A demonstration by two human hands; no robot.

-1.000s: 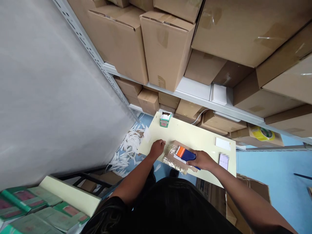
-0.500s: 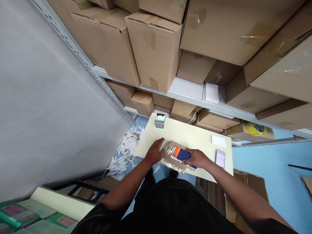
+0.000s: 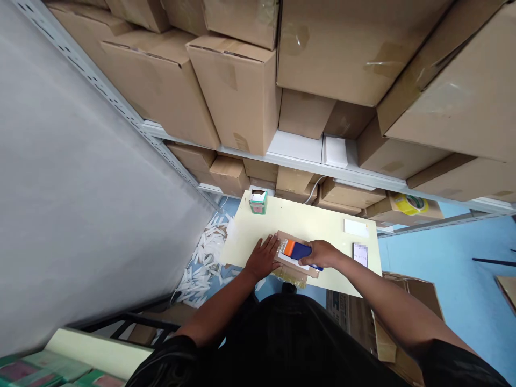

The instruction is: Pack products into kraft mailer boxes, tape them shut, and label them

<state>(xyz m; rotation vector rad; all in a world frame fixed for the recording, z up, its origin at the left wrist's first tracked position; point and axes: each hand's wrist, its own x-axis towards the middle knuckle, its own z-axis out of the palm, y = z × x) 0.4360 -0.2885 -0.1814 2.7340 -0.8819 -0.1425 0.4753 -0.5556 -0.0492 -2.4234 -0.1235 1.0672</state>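
My right hand point(image 3: 321, 254) is closed round the right part of a flat blue-and-orange object point(image 3: 298, 250); its exact kind is unclear. White shows just below this object. Beneath it lies a small brown cardboard piece or carton point(image 3: 284, 235) on the cream table point(image 3: 322, 217). Shiny clear film or tape point(image 3: 291, 278) shows along the carton's near edge, which overhangs the table front. My left hand point(image 3: 263, 257) lies flat with fingers spread at the carton's left end, its fingertips touching or almost touching it. No object shows in that hand.
A small green box point(image 3: 258, 203) stands at the table's far left corner. A white card or box point(image 3: 356, 228) and a phone point(image 3: 360, 253) lie on the right. Cartons point(image 3: 237, 91) fill the shelves ahead, with yellow tape rolls point(image 3: 411, 204). White strips point(image 3: 205, 252) litter the floor.
My left hand has come down from a raised pose to lie flat by the carton's left end. The film at the near edge hangs differently. My right hand keeps its grip.
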